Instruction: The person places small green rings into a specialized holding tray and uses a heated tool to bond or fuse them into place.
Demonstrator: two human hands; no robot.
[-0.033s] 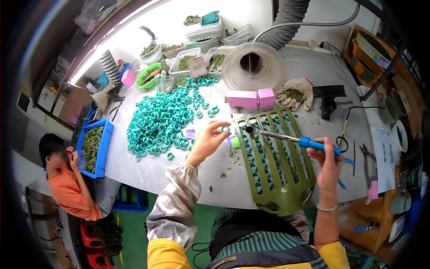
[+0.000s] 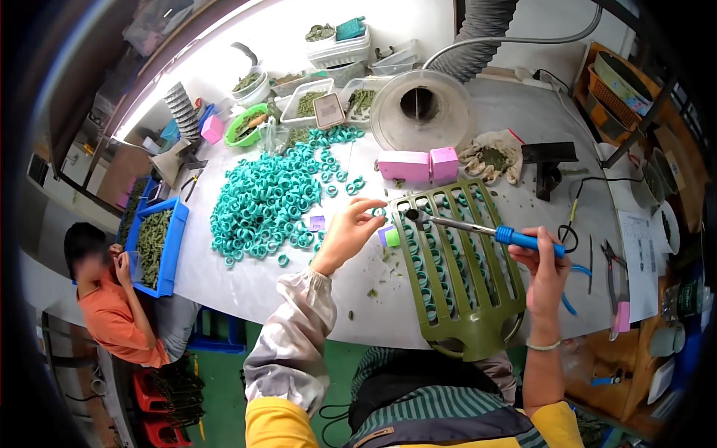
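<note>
My right hand grips the blue handle of a soldering iron. The iron's dark tip reaches over the far left corner of an olive-green slotted frame, which lies tilted in front of me. Rows of teal rings show in the frame's slots. My left hand is closed in a pinch beside that corner, with a small teal ring at its fingertips. Just below the fingertips is a small green and purple block. A large heap of loose teal rings spreads to the left.
Pink blocks and a soiled glove lie beyond the frame. Behind them stands a wide extraction hood. Pliers and the iron's cable are at right. At left, a person in orange sits by a blue bin.
The soldering iron and my right hand have shifted very slightly left. My left fingertips have edged a little to the right and up.
</note>
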